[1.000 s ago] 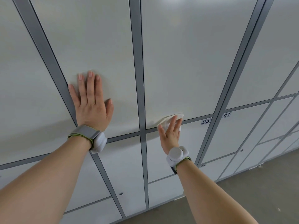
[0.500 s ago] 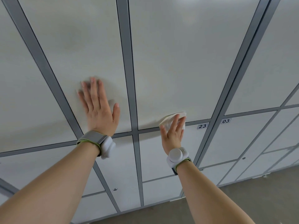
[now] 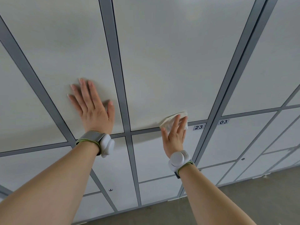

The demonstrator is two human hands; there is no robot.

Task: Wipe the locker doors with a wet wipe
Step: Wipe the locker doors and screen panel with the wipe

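Both hands are flat against the lockers, well apart, each on its own door. Left hand (image 3: 93, 109) rests with straight, spread fingers low on the left tall door (image 3: 56, 46) and holds nothing; it looks like a brace. Right hand (image 3: 174, 135) presses the wet wipe (image 3: 170, 120) with straight fingers against the bottom right corner of the middle tall door (image 3: 162, 62). No finger curls round the wipe. The crumpled white wipe sticks out above and beside the fingertips, lying over the grey horizontal rail (image 3: 146, 131) between this door and the smaller door below, just left of the label 23 (image 3: 198, 127). Label 03 (image 3: 223, 122) sits on the next column to the right. Each wrist wears a white round device on a band.

By my reading, the step in hand is wiping the lower edge of the middle tall door. Whether the rest of its face is done cannot be told; no wet streaks show. Next move calls for firm, even palm pressure so the wipe slides with the hand instead of bunching on the rail, then a pass onto the door marked 23 or the next column
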